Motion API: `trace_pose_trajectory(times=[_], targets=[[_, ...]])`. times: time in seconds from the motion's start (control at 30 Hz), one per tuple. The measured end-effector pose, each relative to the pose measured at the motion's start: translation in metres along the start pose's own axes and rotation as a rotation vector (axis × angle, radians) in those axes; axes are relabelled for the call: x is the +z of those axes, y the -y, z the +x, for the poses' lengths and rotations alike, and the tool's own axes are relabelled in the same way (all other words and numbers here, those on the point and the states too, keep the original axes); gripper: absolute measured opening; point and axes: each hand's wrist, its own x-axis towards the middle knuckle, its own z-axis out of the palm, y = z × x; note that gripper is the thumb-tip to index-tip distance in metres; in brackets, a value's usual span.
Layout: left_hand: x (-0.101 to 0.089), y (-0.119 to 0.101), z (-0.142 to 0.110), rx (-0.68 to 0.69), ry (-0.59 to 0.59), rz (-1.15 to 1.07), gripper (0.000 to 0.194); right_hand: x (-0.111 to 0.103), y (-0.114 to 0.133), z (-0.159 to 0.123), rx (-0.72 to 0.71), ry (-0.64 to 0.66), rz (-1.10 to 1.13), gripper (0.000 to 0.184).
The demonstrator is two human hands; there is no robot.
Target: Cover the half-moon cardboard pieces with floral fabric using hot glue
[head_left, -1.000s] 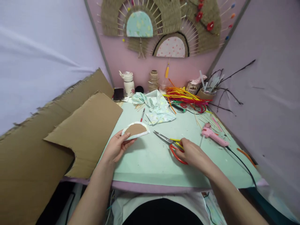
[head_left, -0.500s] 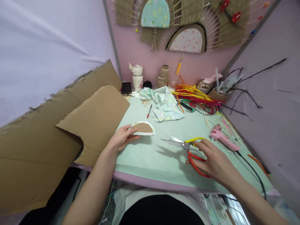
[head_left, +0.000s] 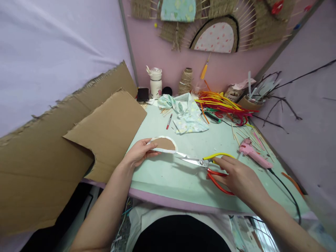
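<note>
Between the thumb and fingers of my left hand [head_left: 140, 152] is a half-round piece of cardboard [head_left: 165, 144], its edge wrapped in pale fabric and its brown middle facing up. My right hand [head_left: 236, 173] grips a pair of scissors [head_left: 201, 162] with one yellow and one red handle. The scissor blades point left, slightly parted, and their tips are at the right corner of the half-round piece. Whether they touch it I cannot tell. Beyond the piece lie a crumpled patterned fabric [head_left: 187, 113] and a red-and-white pen [head_left: 169, 121].
A pink glue gun [head_left: 254, 155] with a black cord lies right of my right hand. Large cardboard sheets [head_left: 110, 126] lean over the table's left side. At the back stand a white bottle [head_left: 155, 84], a twine spool [head_left: 186, 82] and bundled coloured strips [head_left: 223, 105]. Branches [head_left: 278, 101] jut out at right.
The scissors have moved left to the corner of the half-round piece, and their blades have drawn closer together. My left hand still holds the piece. The view has shifted slightly.
</note>
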Motion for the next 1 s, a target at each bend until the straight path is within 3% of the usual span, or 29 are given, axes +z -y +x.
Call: trace_pose_trajectory(times=[1.0], targets=[[0.0008,-0.0014,-0.0023,-0.024,-0.006,-0.029,0.024,-0.0046,0.0073,0.0011,0.010,-0.016,-0.069,0.034]])
